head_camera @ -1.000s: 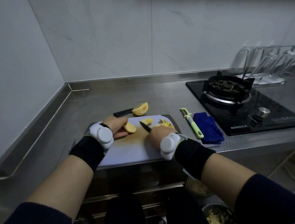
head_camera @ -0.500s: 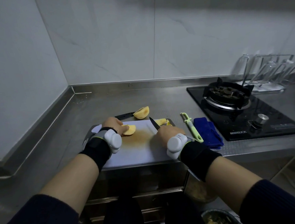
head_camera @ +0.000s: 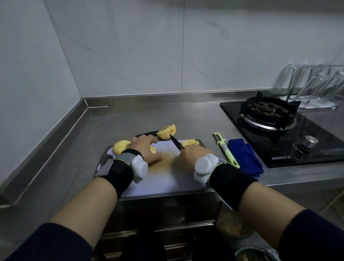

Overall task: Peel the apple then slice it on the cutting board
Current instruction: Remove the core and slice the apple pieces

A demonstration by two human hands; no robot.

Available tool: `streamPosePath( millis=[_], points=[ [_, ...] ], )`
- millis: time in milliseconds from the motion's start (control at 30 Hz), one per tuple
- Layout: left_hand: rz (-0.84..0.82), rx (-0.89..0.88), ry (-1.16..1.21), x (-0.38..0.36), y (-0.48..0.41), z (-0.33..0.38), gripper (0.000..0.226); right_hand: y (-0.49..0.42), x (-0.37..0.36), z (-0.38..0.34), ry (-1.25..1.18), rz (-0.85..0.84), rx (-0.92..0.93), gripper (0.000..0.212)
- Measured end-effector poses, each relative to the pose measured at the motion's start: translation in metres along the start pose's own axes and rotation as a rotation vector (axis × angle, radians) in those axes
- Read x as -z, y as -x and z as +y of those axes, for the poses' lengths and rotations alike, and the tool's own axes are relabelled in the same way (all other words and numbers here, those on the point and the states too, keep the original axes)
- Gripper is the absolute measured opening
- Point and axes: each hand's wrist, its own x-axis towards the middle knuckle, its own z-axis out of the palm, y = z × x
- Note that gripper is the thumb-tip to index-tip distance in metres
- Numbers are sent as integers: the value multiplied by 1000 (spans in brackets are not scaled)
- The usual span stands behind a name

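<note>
A white cutting board [head_camera: 166, 178] lies at the counter's front edge. My left hand [head_camera: 145, 149] holds a peeled apple piece [head_camera: 153, 149] down on it; another peeled chunk [head_camera: 120, 146] sits at the board's far left corner. My right hand [head_camera: 191, 154] grips a black knife [head_camera: 175, 142], blade raised and pointing away over the board. Cut apple slices [head_camera: 189, 142] lie by the board's far right corner. A larger apple piece [head_camera: 167, 131] rests behind the board on a black knife sheath [head_camera: 146, 134].
A green peeler [head_camera: 225, 149] and a folded blue cloth [head_camera: 244, 156] lie right of the board. Beyond them is a black gas hob [head_camera: 286, 129], with glasses in a rack [head_camera: 320, 85] at the back right. A bowl of peelings [head_camera: 253, 258] sits below the counter.
The knife has lifted off the board, its blade now pointing up and away. My left hand slid back with its apple piece, and a chunk at the board's left corner came into view.
</note>
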Motion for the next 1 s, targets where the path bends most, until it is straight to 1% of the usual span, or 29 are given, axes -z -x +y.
streamPosePath(
  millis=[67, 200, 233, 300, 333, 400, 500, 567, 600, 700, 800, 867, 1000],
  points=[
    [-20, -8, -12, -3, -6, -4, 52, -1, 1, 1, 7, 4, 4, 26],
    [28, 18, -28, 4, -13, -14, 45, -4, 6, 2, 33, -18, 23, 16],
    [28, 31, -38, 6, -15, -18, 45, -5, 7, 2, 34, -25, 18, 19],
    [11, 61, -35, 9, -19, -24, 49, -8, 7, 2, 26, -39, 6, 34],
    [3, 66, -31, 11, -19, -24, 51, -9, 8, 3, 18, -44, 1, 37],
    [20, 34, -7, 13, -23, -20, 57, -9, 11, 4, 25, -42, 4, 39],
    [37, -31, 136, 16, -39, -1, 56, -13, 15, 7, 58, -36, -5, 41],
    [16, 15, 223, 17, -54, 13, 65, -14, 18, 10, 55, -28, -56, 38],
    [10, 65, 248, 16, -61, 22, 72, -15, 21, 13, 60, -20, -64, 33],
    [7, 217, 326, 8, -76, 38, 87, -17, 30, 22, 90, -23, -15, 15],
    [-8, 343, 351, 1, -88, 52, 106, -21, 37, 30, 104, -22, -9, 4],
    [2, 385, 335, -4, -94, 59, 105, -24, 37, 33, 96, -21, -12, 3],
    [27, 423, 340, -7, -98, 62, 88, -31, 34, 34, 109, -16, -4, 7]
  ],
)
